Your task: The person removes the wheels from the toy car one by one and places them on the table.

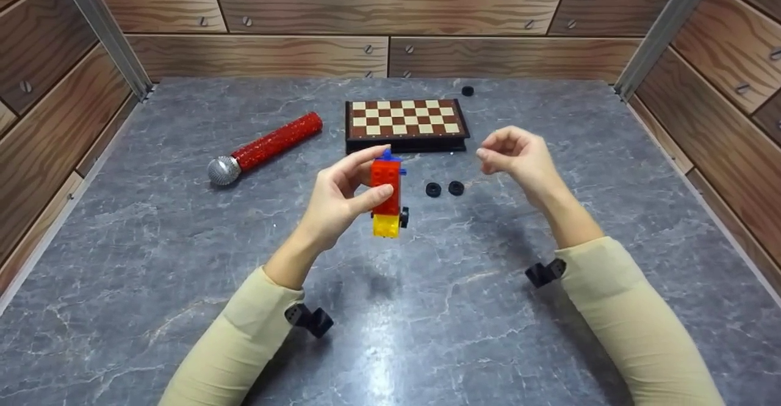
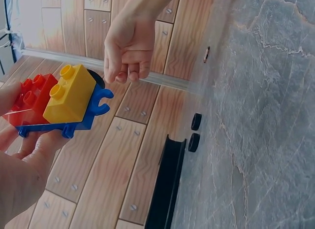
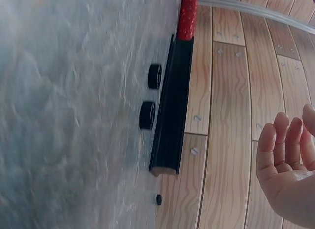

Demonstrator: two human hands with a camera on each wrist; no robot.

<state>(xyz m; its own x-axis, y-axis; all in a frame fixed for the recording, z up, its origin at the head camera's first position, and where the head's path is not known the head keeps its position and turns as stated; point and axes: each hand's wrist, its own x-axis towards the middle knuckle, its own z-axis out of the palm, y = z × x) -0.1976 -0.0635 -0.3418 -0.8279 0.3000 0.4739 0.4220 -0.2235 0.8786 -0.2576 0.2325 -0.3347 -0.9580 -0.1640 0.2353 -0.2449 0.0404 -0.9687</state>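
Looking down on grey marble-pattern table (image 1: 183, 308), boxed in on three sides by wood-grain panel walls (image 1: 390, 3) with screw heads and metal corner posts.

On table: folded chessboard (image 1: 406, 124) toward the far side, red glitter microphone (image 1: 263, 148) lying to its left, silver head toward the near side. Two black wheels (image 1: 444, 188) side by side just in front of chessboard, one more small black piece (image 1: 467, 91) behind it near the far wall.

Left hand (image 1: 338, 201) raised above table, gripping toy brick stack (image 1: 386, 193): thumb on near face, fingers (image 1: 360, 160) wrapped round far side at the red part. Stack held on end, yellow brick lowest, red above, blue base plate along the right side, one black wheel fitted near the yellow end. Left wrist view confirms red and yellow bricks seated on blue base.

Right hand (image 1: 518, 152) to the right of stack, well apart from it, holding nothing. Fingers loosely curled, tips drawn together, palm open in right wrist view.

Cream sleeves on both forearms.
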